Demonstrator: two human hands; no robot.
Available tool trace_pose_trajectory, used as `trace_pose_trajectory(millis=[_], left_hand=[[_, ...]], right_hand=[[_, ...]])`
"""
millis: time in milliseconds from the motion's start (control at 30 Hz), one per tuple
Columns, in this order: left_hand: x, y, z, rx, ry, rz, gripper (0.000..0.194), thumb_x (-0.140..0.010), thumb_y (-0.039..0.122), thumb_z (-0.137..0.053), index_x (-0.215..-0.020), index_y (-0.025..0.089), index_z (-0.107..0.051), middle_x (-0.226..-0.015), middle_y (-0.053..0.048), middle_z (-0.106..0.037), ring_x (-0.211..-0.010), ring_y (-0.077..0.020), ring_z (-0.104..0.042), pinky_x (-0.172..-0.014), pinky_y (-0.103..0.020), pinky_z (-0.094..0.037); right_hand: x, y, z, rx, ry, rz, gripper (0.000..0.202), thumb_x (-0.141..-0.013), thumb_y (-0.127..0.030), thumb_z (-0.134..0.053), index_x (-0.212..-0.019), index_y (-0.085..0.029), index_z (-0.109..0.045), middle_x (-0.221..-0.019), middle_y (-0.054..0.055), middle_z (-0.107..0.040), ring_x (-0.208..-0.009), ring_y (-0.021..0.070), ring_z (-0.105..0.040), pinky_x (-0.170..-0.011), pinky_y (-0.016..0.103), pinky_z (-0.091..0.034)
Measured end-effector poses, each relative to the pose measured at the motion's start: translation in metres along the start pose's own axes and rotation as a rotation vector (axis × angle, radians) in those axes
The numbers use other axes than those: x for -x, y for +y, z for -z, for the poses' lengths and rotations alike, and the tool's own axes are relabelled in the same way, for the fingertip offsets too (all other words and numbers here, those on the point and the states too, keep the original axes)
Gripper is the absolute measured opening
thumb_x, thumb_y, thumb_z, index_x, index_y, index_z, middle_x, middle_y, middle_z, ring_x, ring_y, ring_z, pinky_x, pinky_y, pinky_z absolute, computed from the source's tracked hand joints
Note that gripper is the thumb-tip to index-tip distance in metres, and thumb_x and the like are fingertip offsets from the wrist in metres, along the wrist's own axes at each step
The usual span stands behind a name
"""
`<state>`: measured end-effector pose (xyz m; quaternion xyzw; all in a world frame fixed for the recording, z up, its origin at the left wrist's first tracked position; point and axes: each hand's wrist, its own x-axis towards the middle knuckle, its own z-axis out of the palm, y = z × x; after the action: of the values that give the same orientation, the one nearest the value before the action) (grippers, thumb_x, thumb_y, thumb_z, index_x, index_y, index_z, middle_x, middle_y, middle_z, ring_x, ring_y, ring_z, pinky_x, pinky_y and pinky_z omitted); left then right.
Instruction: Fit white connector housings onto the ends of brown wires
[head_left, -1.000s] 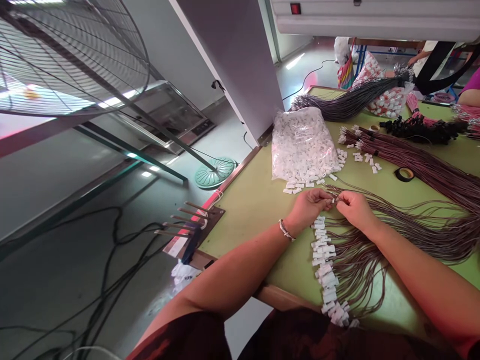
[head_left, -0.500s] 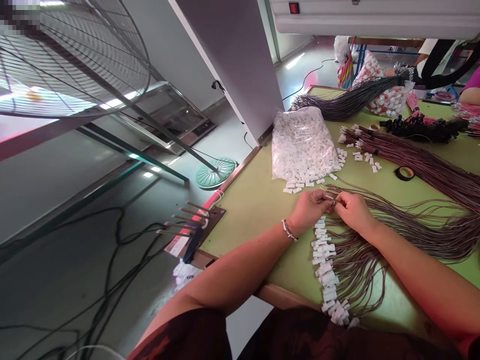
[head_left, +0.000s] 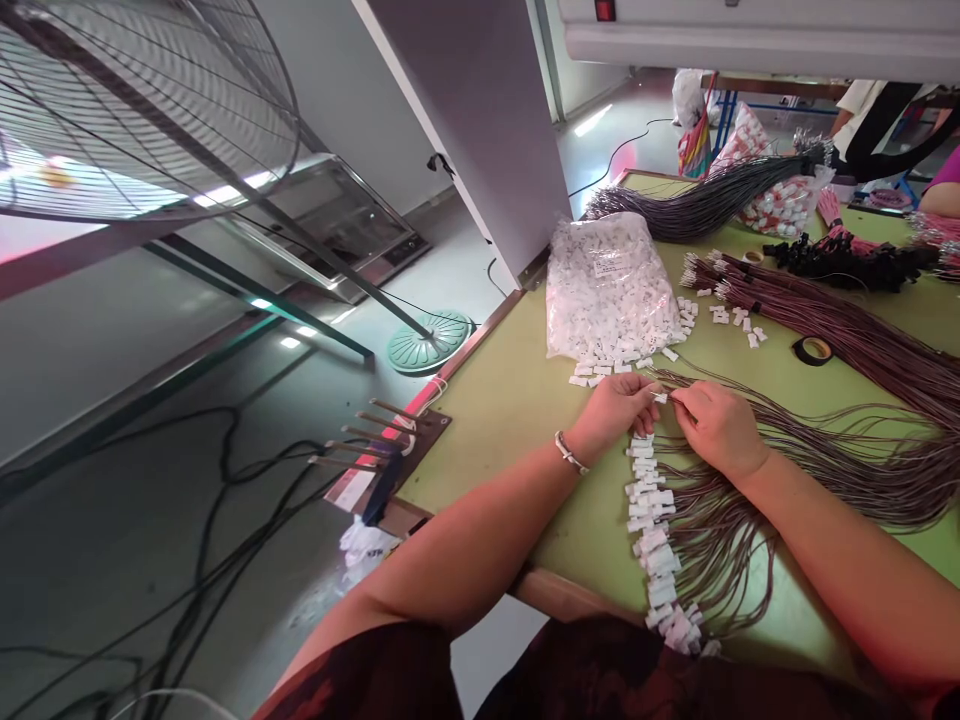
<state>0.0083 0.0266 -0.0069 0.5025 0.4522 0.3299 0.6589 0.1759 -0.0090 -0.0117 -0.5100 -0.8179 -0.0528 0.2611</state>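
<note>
Between my two hands a small white connector housing [head_left: 660, 398] shows. My left hand [head_left: 621, 405] pinches it from the left, fingers closed. On the other side my right hand [head_left: 716, 425] is closed in a pinch on a thin brown wire at the connector's edge. Just below, a column of white connectors [head_left: 651, 520] with brown wires attached runs down toward the table's front edge. Loose brown wires [head_left: 840, 450] stretch away to the right behind my right hand. Several loose white connectors [head_left: 600, 375] lie beyond my left hand.
A clear bag of white connectors [head_left: 611, 290] stands behind my hands. Black tape [head_left: 812, 349] and bundled dark red wires [head_left: 840, 310] lie right. A pegged bracket [head_left: 390, 440] is on the table's left edge, near a fan [head_left: 172, 110]. A co-worker's arm [head_left: 943, 195] shows far right.
My hands have drawn slightly apart, and the white connector between them now shows clearly. The view has shifted slightly.
</note>
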Motion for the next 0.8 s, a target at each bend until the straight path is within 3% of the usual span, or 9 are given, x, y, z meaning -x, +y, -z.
trace_pose_trajectory(millis=[200, 333, 533, 800], left_hand=[[-0.001, -0.004, 0.003, 0.006, -0.096, -0.059, 0.023, -0.074, 0.032, -0.071, -0.078, 0.011, -0.062, -0.055, 0.000, -0.063, -0.047, -0.0074, -0.058, -0.049, -0.018, -0.050], [-0.002, -0.008, 0.000, -0.050, -0.045, -0.117, 0.016, -0.073, 0.025, -0.071, -0.077, 0.011, -0.064, -0.053, 0.001, -0.062, -0.049, -0.0075, -0.059, -0.050, -0.018, -0.050], [-0.008, -0.010, 0.007, -0.046, -0.124, -0.059, 0.028, -0.075, 0.036, -0.069, -0.067, 0.011, -0.059, -0.054, 0.000, -0.061, -0.042, -0.0066, -0.055, -0.043, -0.017, -0.047], [-0.007, -0.005, 0.011, 0.000, -0.149, -0.045, 0.030, -0.073, 0.039, -0.071, -0.077, 0.011, -0.060, -0.055, 0.000, -0.061, -0.041, -0.0062, -0.054, -0.040, -0.016, -0.044]], right_hand=[[0.001, 0.004, -0.005, -0.011, -0.021, -0.047, 0.019, -0.083, -0.016, -0.045, -0.078, -0.016, -0.063, -0.068, 0.006, -0.061, -0.065, 0.0165, -0.053, -0.061, 0.027, -0.034], [-0.002, 0.003, -0.006, -0.134, -0.062, -0.176, 0.016, -0.078, -0.017, -0.046, -0.075, -0.017, -0.063, -0.064, 0.004, -0.062, -0.059, 0.0155, -0.052, -0.058, 0.027, -0.033], [-0.003, 0.003, -0.010, -0.378, -0.114, -0.385, 0.014, -0.073, -0.021, -0.048, -0.069, -0.018, -0.061, -0.052, -0.001, -0.055, -0.047, 0.0113, -0.043, -0.052, 0.024, -0.032], [-0.003, 0.004, -0.009, -0.543, -0.119, -0.471, 0.016, -0.074, -0.028, -0.049, -0.065, -0.018, -0.057, -0.050, -0.003, -0.050, -0.046, 0.0096, -0.040, -0.049, 0.022, -0.032]])
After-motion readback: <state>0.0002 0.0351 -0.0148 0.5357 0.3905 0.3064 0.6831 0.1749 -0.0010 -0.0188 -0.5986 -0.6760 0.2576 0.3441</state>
